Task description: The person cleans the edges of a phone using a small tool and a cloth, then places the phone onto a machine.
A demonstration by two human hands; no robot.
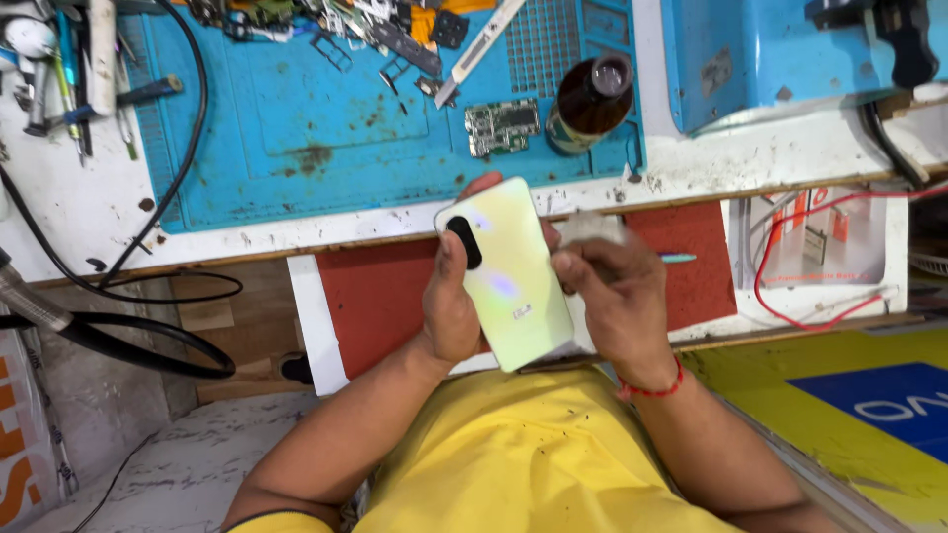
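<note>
A person's left hand [449, 311] is gripping a pale green phone [509, 271] by its long edges, back up, just below the tabletop [691, 158], while the right hand [607, 296] is pinching a small cloth [590, 229] against the light, stiff, likely slippery and fragile casing.

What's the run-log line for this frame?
left hand: holds pale green phone, back up | right hand: at phone edge, pinching whitish piece | behind: blue mat
</note>
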